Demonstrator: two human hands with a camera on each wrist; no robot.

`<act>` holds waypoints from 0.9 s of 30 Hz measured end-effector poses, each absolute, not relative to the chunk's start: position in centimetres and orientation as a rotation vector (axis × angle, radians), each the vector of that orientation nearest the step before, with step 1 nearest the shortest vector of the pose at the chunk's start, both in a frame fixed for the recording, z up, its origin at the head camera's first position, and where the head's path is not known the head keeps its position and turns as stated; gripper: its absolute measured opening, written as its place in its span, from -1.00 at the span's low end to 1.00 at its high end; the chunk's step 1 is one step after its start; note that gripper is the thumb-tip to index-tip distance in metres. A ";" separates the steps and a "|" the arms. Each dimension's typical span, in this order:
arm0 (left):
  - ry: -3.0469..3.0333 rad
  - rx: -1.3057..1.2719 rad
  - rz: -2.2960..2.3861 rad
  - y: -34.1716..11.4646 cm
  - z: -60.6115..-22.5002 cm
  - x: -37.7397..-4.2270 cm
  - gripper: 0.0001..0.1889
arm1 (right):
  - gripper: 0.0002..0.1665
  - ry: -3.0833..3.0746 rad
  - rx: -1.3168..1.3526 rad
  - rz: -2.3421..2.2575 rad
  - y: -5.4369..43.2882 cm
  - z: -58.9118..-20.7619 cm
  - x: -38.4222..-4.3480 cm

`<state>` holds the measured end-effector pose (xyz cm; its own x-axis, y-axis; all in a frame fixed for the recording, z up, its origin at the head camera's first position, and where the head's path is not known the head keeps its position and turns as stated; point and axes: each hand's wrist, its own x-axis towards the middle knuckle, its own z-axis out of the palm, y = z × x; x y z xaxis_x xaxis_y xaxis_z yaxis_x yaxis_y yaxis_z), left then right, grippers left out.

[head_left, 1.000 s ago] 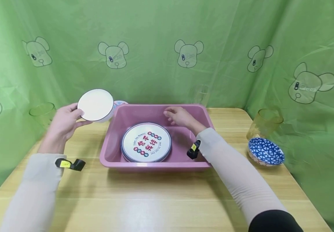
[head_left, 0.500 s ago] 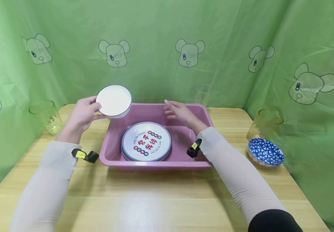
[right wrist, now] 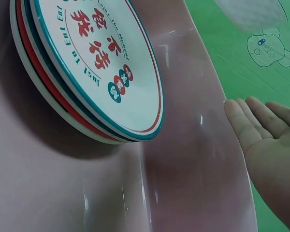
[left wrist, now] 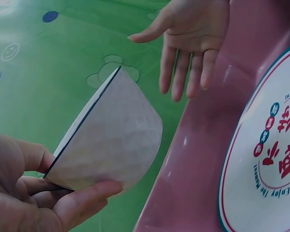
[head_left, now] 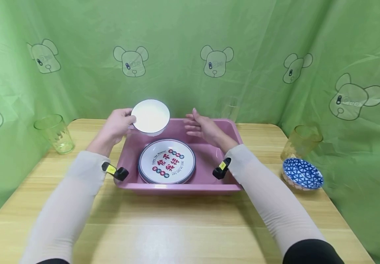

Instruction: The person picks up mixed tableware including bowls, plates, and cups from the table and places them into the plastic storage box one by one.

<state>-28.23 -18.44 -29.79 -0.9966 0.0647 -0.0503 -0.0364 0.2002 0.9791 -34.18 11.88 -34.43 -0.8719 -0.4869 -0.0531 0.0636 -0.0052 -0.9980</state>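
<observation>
The left grip (head_left: 116,123) is pinching a round, dark-rimmed white bowl (head_left: 151,116); the right grip (head_left: 206,129) is hovering empty, straight-fingered.

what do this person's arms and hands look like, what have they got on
The left hand and right hand are bare, with no gloves or rings showing. Both arms wear long off-white sleeves, with black fabric higher up. Strapped at each wrist is a small black camera with a yellow label, its print too small to read.
</observation>
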 end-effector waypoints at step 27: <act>2.530 0.126 1.519 -12.8 -30.4 -30.1 -0.52 | -0.26 1.881 -0.240 -1.950 11.6 -34.7 -34.0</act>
